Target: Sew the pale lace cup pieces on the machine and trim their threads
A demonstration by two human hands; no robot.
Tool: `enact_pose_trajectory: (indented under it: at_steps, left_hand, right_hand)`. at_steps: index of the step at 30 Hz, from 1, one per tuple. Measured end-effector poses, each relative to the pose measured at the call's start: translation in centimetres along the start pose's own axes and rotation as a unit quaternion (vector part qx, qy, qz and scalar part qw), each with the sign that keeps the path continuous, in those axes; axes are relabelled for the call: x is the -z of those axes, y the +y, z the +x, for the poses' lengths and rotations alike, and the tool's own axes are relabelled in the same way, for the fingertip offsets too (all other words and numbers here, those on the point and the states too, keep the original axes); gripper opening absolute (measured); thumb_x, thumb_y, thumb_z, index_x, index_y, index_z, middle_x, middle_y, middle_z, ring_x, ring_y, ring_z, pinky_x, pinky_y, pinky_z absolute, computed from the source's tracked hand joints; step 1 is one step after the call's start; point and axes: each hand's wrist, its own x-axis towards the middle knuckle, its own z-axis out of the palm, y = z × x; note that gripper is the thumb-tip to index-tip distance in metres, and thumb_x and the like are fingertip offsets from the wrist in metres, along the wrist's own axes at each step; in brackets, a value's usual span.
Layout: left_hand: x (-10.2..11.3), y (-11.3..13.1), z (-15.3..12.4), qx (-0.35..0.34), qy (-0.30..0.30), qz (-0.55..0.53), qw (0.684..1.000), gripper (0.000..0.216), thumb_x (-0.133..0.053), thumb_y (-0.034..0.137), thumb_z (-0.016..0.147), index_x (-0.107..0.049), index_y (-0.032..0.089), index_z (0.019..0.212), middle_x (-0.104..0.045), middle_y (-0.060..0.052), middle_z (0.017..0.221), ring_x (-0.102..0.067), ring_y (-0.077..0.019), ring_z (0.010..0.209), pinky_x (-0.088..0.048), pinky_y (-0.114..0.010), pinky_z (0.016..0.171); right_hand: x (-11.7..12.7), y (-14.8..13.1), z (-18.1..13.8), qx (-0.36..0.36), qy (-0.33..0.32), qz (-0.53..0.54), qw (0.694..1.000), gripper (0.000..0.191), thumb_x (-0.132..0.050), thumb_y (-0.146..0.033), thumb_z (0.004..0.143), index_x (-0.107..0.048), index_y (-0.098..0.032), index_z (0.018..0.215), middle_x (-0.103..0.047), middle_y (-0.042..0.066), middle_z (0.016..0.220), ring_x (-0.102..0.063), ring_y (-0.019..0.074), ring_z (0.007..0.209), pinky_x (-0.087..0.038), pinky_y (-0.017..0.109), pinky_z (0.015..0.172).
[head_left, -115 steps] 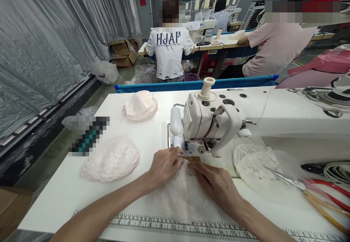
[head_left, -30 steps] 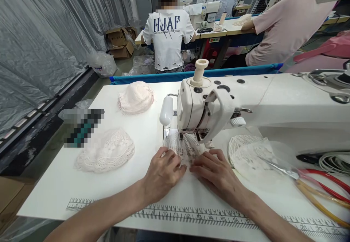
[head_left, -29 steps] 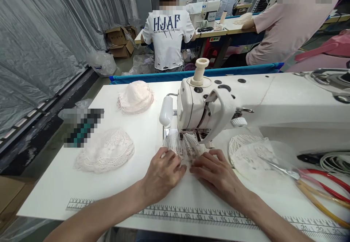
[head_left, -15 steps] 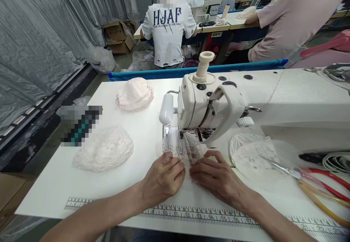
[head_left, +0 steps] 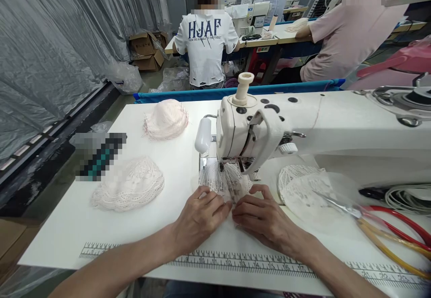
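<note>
A white lace piece (head_left: pixel 222 182) lies under the presser foot of a white sewing machine (head_left: pixel 256 129). My left hand (head_left: pixel 198 219) rests on its near left edge, fingers curled and pinching the lace. My right hand (head_left: pixel 262 217) lies beside it on the near right edge, fingers pressed onto the fabric. The two hands almost touch at the fingertips just in front of the needle.
Two pale lace caps (head_left: pixel 129 185) (head_left: pixel 165 119) lie on the white table (head_left: pixel 67 226) to the left. A lace piece under clear plastic (head_left: pixel 303 190), scissors (head_left: pixel 340 206) and red and yellow tubes (head_left: pixel 393 239) lie at right. A ruler strip (head_left: pixel 256 266) runs along the front edge. Other people sit at tables behind.
The lace has travelled away from me under the presser foot and my hands have followed it. Both hands have drawn closer together on the near edge.
</note>
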Motion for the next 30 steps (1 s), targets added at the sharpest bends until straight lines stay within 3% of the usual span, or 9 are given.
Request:
enact_pose_trajectory:
  at_steps: [4,6,11,17,21,26,30]
  left_hand:
    - [-0.3,0.1,0.0,0.008,-0.002,-0.001,1.0,0.018,-0.049,0.009,0.087,-0.058,0.011,0.102,-0.062,-0.003,0.08,-0.057,-0.014,0.077,-0.044,-0.034,0.079]
    - [-0.3,0.1,0.0,0.01,-0.003,0.0,1.0,0.017,-0.048,0.01,0.088,-0.057,0.012,0.102,-0.061,-0.003,0.08,-0.056,-0.0141,0.078,-0.043,-0.035,0.079]
    - [-0.2,0.1,0.4,0.03,0.009,0.009,0.999,0.016,-0.047,0.01,0.089,-0.058,0.014,0.1,-0.06,-0.002,0.081,-0.056,-0.0132,0.079,-0.041,-0.034,0.078]
    - [-1.0,-1.2,1.3,0.049,-0.003,0.042,0.998,0.017,-0.047,0.015,0.09,-0.056,0.014,0.104,-0.06,-0.003,0.083,-0.056,-0.0142,0.08,-0.039,-0.035,0.083]
    - [-1.6,-2.7,1.9,0.056,-0.022,0.056,0.997,0.02,-0.047,0.02,0.09,-0.053,0.014,0.108,-0.06,-0.004,0.086,-0.056,-0.0157,0.082,-0.038,-0.036,0.084]
    - [-1.7,-3.4,2.6,0.069,-0.03,0.072,0.995,0.014,-0.047,0.015,0.088,-0.054,0.015,0.101,-0.059,-0.005,0.087,-0.056,-0.0165,0.085,-0.035,-0.036,0.083]
    - [-1.8,-3.2,2.9,0.072,-0.031,0.08,0.994,0.016,-0.048,0.013,0.087,-0.053,0.016,0.102,-0.059,-0.004,0.087,-0.055,-0.0168,0.088,-0.034,-0.036,0.084]
  right_hand:
    - [0.1,0.0,0.1,-0.002,-0.002,-0.003,1.0,0.015,-0.05,-0.016,0.091,-0.06,-0.017,0.08,-0.065,-0.002,0.078,-0.056,0.0131,0.077,-0.03,0.038,0.084]
    - [0.3,-0.1,0.2,-0.005,-0.007,0.0,1.0,0.019,-0.048,-0.025,0.093,-0.06,-0.017,0.08,-0.064,0.0,0.078,-0.056,0.0136,0.077,-0.03,0.038,0.084]
    - [0.9,-0.2,1.1,-0.018,0.0,-0.041,0.999,0.055,-0.024,-0.056,0.092,-0.06,-0.014,0.092,-0.064,0.008,0.088,-0.058,0.0175,0.079,-0.03,0.04,0.084]
    - [0.7,1.1,2.3,-0.029,0.006,-0.162,0.986,0.059,-0.023,-0.058,0.091,-0.061,-0.012,0.098,-0.066,0.013,0.102,-0.06,0.0215,0.077,-0.032,0.041,0.082]
    - [0.0,2.8,2.6,-0.035,0.011,-0.188,0.982,0.064,-0.019,-0.058,0.092,-0.058,-0.009,0.109,-0.069,0.016,0.098,-0.061,0.0219,0.071,-0.029,0.045,0.085]
    - [-0.5,4.0,2.5,-0.028,0.043,-0.19,0.98,0.054,-0.024,-0.053,0.094,-0.048,-0.015,0.125,-0.068,0.012,0.105,-0.06,0.0247,0.091,-0.025,0.047,0.091]
    - [-0.3,4.1,2.6,-0.035,0.042,-0.185,0.981,0.043,-0.029,-0.047,0.096,-0.05,-0.02,0.123,-0.067,0.009,0.108,-0.06,0.0237,0.094,-0.026,0.046,0.091]
